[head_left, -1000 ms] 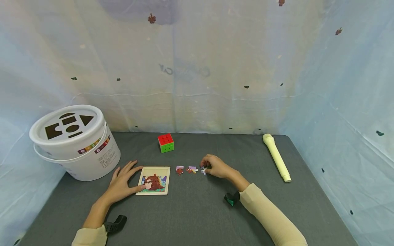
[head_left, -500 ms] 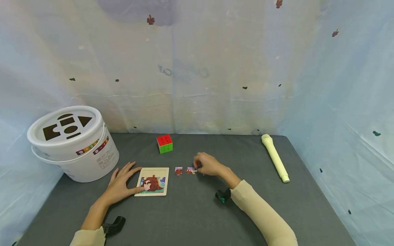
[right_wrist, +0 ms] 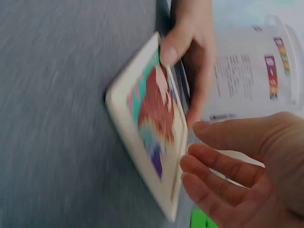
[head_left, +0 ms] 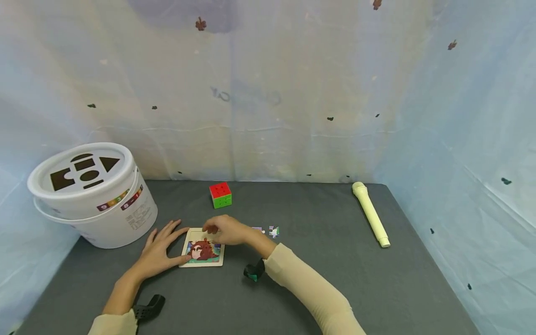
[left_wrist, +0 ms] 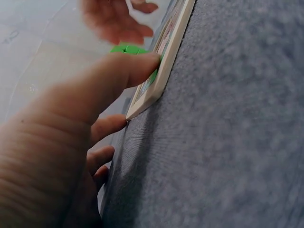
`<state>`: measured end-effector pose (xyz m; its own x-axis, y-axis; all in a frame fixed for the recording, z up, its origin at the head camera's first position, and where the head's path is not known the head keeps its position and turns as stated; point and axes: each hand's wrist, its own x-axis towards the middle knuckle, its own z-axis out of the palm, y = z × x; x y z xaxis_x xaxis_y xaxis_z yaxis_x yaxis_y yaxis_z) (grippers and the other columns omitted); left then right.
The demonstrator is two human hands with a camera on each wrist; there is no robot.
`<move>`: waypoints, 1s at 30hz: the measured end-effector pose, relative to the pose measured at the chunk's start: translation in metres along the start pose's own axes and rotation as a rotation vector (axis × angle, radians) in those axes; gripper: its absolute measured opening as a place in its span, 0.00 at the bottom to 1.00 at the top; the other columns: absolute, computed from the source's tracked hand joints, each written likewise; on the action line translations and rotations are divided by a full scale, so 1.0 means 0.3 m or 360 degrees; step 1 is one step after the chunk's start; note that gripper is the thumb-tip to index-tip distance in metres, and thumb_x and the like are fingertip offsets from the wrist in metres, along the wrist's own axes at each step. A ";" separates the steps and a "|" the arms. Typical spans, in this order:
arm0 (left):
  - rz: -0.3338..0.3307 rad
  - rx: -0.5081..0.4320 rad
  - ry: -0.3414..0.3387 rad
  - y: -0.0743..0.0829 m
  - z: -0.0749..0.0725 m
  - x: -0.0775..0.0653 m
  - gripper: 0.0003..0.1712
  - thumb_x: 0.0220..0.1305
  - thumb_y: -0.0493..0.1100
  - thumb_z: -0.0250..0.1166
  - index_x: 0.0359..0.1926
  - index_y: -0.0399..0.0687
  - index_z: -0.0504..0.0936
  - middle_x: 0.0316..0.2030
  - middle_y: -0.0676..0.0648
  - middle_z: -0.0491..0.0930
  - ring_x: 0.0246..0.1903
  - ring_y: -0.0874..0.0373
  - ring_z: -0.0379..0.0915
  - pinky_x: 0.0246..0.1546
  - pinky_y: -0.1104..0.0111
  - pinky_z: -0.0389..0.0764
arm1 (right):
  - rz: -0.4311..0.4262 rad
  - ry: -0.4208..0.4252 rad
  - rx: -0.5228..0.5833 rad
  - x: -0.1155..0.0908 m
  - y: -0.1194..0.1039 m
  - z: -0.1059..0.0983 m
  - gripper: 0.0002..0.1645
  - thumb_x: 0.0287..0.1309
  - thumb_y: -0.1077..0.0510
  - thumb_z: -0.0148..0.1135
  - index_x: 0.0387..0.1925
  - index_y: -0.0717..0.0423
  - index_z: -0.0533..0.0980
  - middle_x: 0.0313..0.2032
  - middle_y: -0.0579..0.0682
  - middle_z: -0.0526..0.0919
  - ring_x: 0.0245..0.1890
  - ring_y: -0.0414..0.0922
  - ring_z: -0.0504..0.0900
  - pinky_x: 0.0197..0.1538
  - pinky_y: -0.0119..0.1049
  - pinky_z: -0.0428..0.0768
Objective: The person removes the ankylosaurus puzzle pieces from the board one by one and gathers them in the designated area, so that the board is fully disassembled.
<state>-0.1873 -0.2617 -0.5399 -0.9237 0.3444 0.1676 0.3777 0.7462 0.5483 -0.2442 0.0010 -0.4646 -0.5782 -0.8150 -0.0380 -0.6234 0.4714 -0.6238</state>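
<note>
A small wooden-framed jigsaw puzzle (head_left: pixel 201 264) lies flat on the dark cloth, showing a reddish-brown cartoon animal. My left hand (head_left: pixel 157 253) rests at its left side with fingers spread. In the left wrist view, the thumb (left_wrist: pixel 142 66) presses on the frame's edge and the index fingertip touches its corner. Over the puzzle's upper right part is my right hand (head_left: pixel 228 230). In the right wrist view, its bent fingers (right_wrist: pixel 209 166) and thumb sit apart beside the frame, with nothing visible between them. Two loose jigsaw pieces show: one white-and-purple piece (head_left: pixel 274 231) and another piece (head_left: pixel 258 229), partly covered by the right wrist.
A white lidded bucket (head_left: pixel 138 214) with shape cut-outs stands at the left, beyond the left hand. Behind the puzzle sits a red and green puzzle cube (head_left: pixel 220 195). A pale yellow microphone-shaped stick (head_left: pixel 370 214) lies at the right. Sheeting (head_left: pixel 268 153) closes off the table's back edge.
My right hand has moved left from the row of loose pieces to the framed puzzle, uncovering the rightmost piece. The left hand has stayed at the frame.
</note>
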 end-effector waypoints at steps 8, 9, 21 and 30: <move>-0.0005 -0.0041 -0.0037 0.002 -0.013 -0.009 0.49 0.54 0.63 0.73 0.72 0.49 0.67 0.75 0.35 0.52 0.74 0.33 0.40 0.67 0.33 0.33 | -0.0002 0.0011 -0.0045 0.086 -0.070 0.082 0.24 0.60 0.66 0.68 0.59 0.62 0.77 0.53 0.54 0.81 0.51 0.43 0.80 0.50 0.22 0.75; -0.0005 -0.0041 -0.0037 0.002 -0.013 -0.008 0.50 0.54 0.63 0.73 0.72 0.49 0.67 0.75 0.35 0.51 0.74 0.33 0.40 0.67 0.33 0.33 | 0.0011 0.0023 -0.0050 0.091 -0.073 0.089 0.24 0.60 0.66 0.68 0.59 0.62 0.76 0.52 0.54 0.81 0.51 0.43 0.80 0.50 0.22 0.75; -0.0005 -0.0057 -0.0036 -0.006 -0.008 -0.002 0.50 0.53 0.63 0.74 0.72 0.47 0.68 0.75 0.35 0.52 0.74 0.33 0.40 0.67 0.33 0.33 | 0.0102 0.0152 0.0077 0.097 -0.074 0.136 0.24 0.54 0.75 0.66 0.54 0.62 0.79 0.48 0.53 0.82 0.46 0.41 0.82 0.44 0.21 0.76; -0.0008 -0.0028 -0.0061 -0.010 -0.018 -0.007 0.51 0.53 0.65 0.73 0.72 0.48 0.69 0.75 0.36 0.53 0.74 0.34 0.41 0.68 0.34 0.35 | 0.0053 0.0213 -0.0075 0.093 -0.073 0.151 0.23 0.52 0.74 0.66 0.52 0.60 0.81 0.43 0.52 0.82 0.40 0.39 0.79 0.42 0.21 0.74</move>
<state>-0.1866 -0.2677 -0.5375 -0.9223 0.3625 0.1337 0.3717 0.7378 0.5635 -0.2229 -0.0472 -0.4873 -0.6620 -0.7479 0.0487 -0.6251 0.5152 -0.5864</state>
